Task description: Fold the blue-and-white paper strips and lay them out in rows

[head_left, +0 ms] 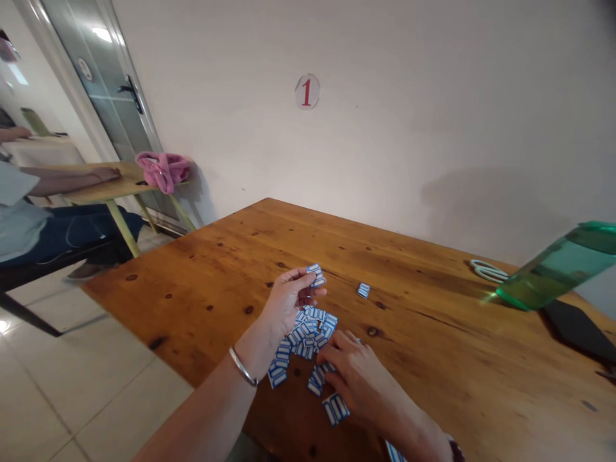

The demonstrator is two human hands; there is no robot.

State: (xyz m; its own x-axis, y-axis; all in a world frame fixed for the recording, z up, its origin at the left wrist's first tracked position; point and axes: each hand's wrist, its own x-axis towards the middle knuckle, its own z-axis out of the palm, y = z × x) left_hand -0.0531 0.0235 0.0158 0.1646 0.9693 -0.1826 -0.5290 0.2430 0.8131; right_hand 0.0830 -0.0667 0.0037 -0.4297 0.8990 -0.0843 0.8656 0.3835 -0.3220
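L hand (pixel 287 296) is pinched on blue-white pcs (pixel 316 274), R hand (pixel 359 372) is part-curled over others (grip can't be told), lone bit (pixel 364 290) is set apart fwd, and loose pile (pixel 308 332) is left betw. hands.

A heap of small, flat blue-and-white pieces (pixel 305 332) lies on a brown, knotty wooden table (pixel 216 282). At the heap's far edge, the left hand (pixel 289 294), with a silver-coloured metal bangle (pixel 243 367) at its wrist, pinches similar blue-and-white pieces (pixel 316 274). At the heap's right edge, the right hand (pixel 356 373) curls its fingers down over others. A small blue-and-white square (pixel 364 290) lies apart, beyond the heap and to its right. Well to the heap's right are a translucent green bottle (pixel 558 266), a coiled white cable (pixel 488 271) and a flat black object (pixel 580 332).
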